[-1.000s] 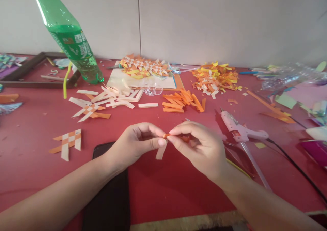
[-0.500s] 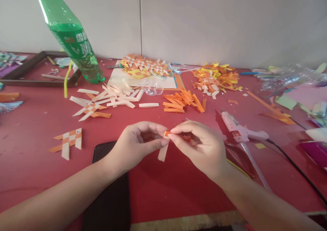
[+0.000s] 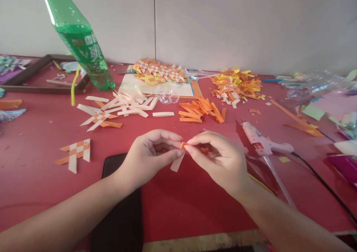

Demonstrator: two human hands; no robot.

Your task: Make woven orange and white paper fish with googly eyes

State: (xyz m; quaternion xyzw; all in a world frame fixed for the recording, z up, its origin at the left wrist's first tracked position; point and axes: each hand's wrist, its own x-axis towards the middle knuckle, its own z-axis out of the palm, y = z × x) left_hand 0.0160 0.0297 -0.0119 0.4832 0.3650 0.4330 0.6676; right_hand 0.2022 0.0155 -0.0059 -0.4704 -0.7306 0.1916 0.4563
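Note:
My left hand (image 3: pixel 152 159) pinches a cream paper strip (image 3: pixel 177 163), whose free end slants down below my thumb. In the fingers of my right hand (image 3: pixel 217 159) is an orange paper strip (image 3: pixel 183 145), which meets the cream one between the two hands. Part of both strips is hidden behind my fingers. Beyond my hands lie a pile of loose orange strips (image 3: pixel 200 110) and a heap of cream strips (image 3: pixel 134 105). To the left rest a small woven paper fish (image 3: pixel 76 151) and another woven piece (image 3: pixel 100 119).
A hot glue gun (image 3: pixel 263 138) with a black cord lies at the right. A black phone-like slab (image 3: pixel 118 215) is under my left forearm. At the back stand a green bottle (image 3: pixel 83 55), a dark frame (image 3: pixel 28 73) and a heap of paper scraps (image 3: pixel 237 84).
The cream strip's free end has swung slightly left and up. Both hands stay nearly in place, still pinching the strips.

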